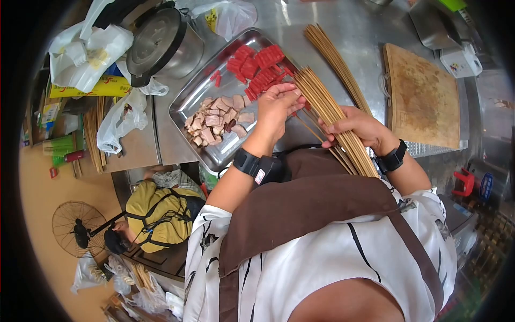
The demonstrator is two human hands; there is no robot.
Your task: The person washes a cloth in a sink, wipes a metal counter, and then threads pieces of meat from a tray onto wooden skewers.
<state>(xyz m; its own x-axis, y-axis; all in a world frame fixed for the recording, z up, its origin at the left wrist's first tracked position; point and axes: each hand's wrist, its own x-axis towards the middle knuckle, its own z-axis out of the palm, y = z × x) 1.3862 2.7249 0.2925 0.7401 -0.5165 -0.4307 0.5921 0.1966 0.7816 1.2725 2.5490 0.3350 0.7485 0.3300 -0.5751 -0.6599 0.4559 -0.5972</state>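
Note:
My right hand (357, 129) is wrapped round a thick bundle of bamboo skewers (327, 102), which slants from the tray's edge down to my apron. Beside the upper part of that bundle, my left hand (276, 110) has its fingers pinched together; what they hold is hidden. A few thin sticks run below the bundle, between my hands. Just past my left fingers, red block-like pieces (257, 64) lie in a metal tray (182, 104). Cut chunks of pale meat (217, 118) are piled in the same tray, left of my left hand.
A second bunch of skewers (338, 64) lies on the steel counter, with a wooden cutting board (424, 96) to its right. A lidded pot (161, 45) and plastic bags (126, 121) stand left. Below left are another person (163, 214) and a fan (79, 231).

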